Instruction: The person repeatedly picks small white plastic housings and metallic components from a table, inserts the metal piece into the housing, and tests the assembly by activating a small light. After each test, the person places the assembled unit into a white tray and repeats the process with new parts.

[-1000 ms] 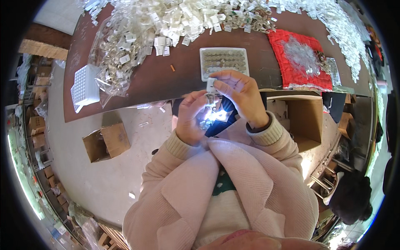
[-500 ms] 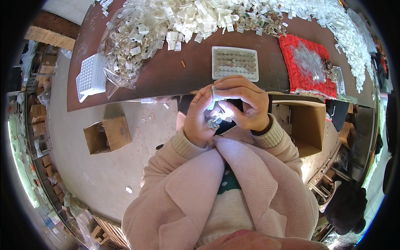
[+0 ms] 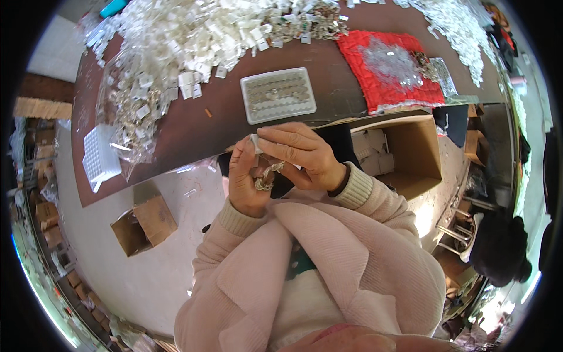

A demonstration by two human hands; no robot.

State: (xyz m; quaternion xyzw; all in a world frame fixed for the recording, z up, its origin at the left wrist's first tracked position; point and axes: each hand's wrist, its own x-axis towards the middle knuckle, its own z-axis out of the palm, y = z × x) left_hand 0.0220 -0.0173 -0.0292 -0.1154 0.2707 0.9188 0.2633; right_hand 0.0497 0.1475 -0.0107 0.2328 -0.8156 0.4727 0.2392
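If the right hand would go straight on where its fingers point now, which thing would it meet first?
The right hand would first meet the small white piece, which it seems to touch, then probably the left hand; depth is unclear.

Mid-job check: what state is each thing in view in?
Left hand: fingers closed at the small white piece
Right hand: fingers closed on it too
Coiled strand: bunched, no glow visible
Shallow tray: partly filled
Red cloth: spread out
Large cardboard box: open
Small cardboard box: open
White trays: stacked
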